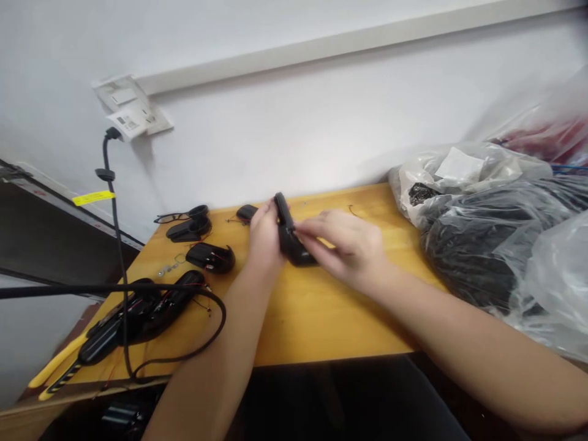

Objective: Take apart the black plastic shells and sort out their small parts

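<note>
Over the wooden table (316,318), my left hand (266,236) is wrapped round a black plastic part (297,250) with a raised upright piece. My right hand (344,242) reaches in from the right, its thumb and forefinger pinched together against the part's edge. Whether something small sits between those fingertips is too small to tell. Beyond my left hand lies a small black piece (247,213) with thin wires. A black curved shell (210,257) rests to the left of my left wrist.
Glasses (172,217), black parts (188,229) and small metal bits (168,269) lie at the left. A black cable (120,245) hangs before more black shells (160,315) and a yellow-handled tool (64,361). Plastic bags (478,245) fill the right side.
</note>
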Demonstrator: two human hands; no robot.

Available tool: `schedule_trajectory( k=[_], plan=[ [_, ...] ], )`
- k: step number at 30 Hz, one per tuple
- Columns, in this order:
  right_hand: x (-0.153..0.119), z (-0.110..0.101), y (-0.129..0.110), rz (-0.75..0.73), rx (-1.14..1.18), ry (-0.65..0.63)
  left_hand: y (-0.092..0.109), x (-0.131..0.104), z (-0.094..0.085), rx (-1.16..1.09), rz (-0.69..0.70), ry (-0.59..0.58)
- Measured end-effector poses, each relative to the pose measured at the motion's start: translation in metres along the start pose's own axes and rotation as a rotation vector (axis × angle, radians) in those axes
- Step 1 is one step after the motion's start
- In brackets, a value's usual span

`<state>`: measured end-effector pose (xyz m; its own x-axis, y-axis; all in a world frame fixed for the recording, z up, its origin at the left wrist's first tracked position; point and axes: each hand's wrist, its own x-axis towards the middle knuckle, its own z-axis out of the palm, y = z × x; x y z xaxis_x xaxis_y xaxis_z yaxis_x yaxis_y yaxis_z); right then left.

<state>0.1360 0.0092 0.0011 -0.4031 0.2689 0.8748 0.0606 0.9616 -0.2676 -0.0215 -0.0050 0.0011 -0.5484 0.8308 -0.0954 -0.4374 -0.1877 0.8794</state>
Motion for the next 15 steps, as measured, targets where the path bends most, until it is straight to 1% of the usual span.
schedule_trajectory(
  k=[2, 3, 5, 9, 11, 13, 15],
  plan=[
    [-0.001, 0.004, 0.001, -0.046, 0.017, 0.018, 0.005, -0.001, 0.000, 0.040, -0.008, 0.018],
    [-0.001, 0.006, 0.000, -0.043, 0.029, 0.033, 0.006, -0.002, 0.000, 0.053, -0.009, 0.017],
    [-0.001, 0.009, -0.002, 0.035, 0.082, 0.058, 0.009, -0.003, 0.001, 0.059, 0.000, 0.026],
    [-0.001, 0.013, -0.009, 0.264, 0.265, 0.098, 0.010, -0.004, 0.001, 0.052, 0.015, 0.031],
    [-0.002, 0.014, -0.011, 0.306, 0.279, 0.137, 0.010, -0.004, 0.000, 0.045, 0.031, 0.023],
    [-0.003, 0.014, -0.011, 0.264, 0.208, 0.160, 0.010, -0.004, 0.000, 0.036, 0.042, 0.015],
    [-0.004, 0.013, -0.008, 0.132, 0.109, 0.129, 0.009, -0.003, 0.000, 0.024, 0.048, 0.026]
  ],
)
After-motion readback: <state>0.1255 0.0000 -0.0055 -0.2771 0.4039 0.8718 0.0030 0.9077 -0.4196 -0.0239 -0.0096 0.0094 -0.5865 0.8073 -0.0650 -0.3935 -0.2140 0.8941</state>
